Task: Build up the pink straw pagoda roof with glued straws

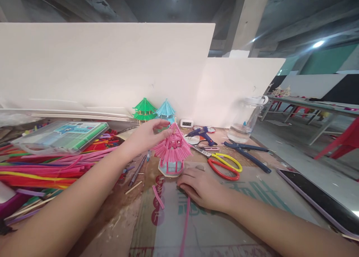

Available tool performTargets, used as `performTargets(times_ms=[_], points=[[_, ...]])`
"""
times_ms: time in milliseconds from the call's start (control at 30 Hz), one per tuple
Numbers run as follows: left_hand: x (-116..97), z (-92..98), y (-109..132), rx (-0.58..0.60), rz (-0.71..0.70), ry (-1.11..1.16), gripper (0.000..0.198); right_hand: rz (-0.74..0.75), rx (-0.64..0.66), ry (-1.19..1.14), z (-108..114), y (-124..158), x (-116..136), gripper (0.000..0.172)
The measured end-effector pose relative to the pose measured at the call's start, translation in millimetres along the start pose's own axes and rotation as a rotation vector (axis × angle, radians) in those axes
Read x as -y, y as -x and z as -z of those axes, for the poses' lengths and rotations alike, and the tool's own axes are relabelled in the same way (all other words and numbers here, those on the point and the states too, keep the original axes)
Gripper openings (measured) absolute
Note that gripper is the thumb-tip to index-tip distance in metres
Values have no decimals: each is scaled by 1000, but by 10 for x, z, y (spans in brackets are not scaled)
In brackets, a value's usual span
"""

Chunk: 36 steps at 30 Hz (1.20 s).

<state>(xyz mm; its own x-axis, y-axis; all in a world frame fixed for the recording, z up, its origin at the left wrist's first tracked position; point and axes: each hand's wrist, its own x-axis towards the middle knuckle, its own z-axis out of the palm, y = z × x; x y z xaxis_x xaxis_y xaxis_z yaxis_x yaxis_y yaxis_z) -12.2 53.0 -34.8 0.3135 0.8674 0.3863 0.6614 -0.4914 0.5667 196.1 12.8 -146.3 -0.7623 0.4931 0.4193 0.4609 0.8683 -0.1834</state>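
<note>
Hands are apart: the left hand (154,132) touches the upper roof of a pink pipe-cleaner pavilion (174,148), though whether its fingers pinch I cannot tell; the right hand (204,187) lies just beside the pavilion's base, fingers curled at the upper end of a long pink pipe cleaner (185,223), their grip hidden; the pavilion stands upright at the far edge of a translucent printed plastic sheet (168,234), with a short pink strip (158,198) lying before it; behind stand a green pavilion (144,108) and a light-blue pavilion (165,109); red-and-yellow-handled scissors (211,161), a blue glue gun (200,131) and dark-blue pliers (240,146) lie rightward.
</note>
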Motion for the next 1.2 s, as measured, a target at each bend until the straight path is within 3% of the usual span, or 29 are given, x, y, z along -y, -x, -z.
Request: performTargets(times_ms=[133, 400, 533, 700, 967, 1200], points=[[-11, -49, 7, -44, 20, 3, 59, 1, -2, -3, 5, -3, 4, 17], [3, -89, 9, -53, -36, -113, 35, 28, -11, -2, -1, 3, 7, 18], [43, -54, 1, 28, -75, 31, 42, 78, 26, 17, 53, 24, 27, 21], [92, -36, -14, 32, -70, 117, 53, 194, 158, 38, 189, 45, 83, 20], [150, 132, -76, -221, -3, -31, 54, 274, 188, 172, 170, 60, 103, 26], [158, 185, -80, -142, 19, 60, 34, 266, 287, 222, 287, 65, 187, 19]])
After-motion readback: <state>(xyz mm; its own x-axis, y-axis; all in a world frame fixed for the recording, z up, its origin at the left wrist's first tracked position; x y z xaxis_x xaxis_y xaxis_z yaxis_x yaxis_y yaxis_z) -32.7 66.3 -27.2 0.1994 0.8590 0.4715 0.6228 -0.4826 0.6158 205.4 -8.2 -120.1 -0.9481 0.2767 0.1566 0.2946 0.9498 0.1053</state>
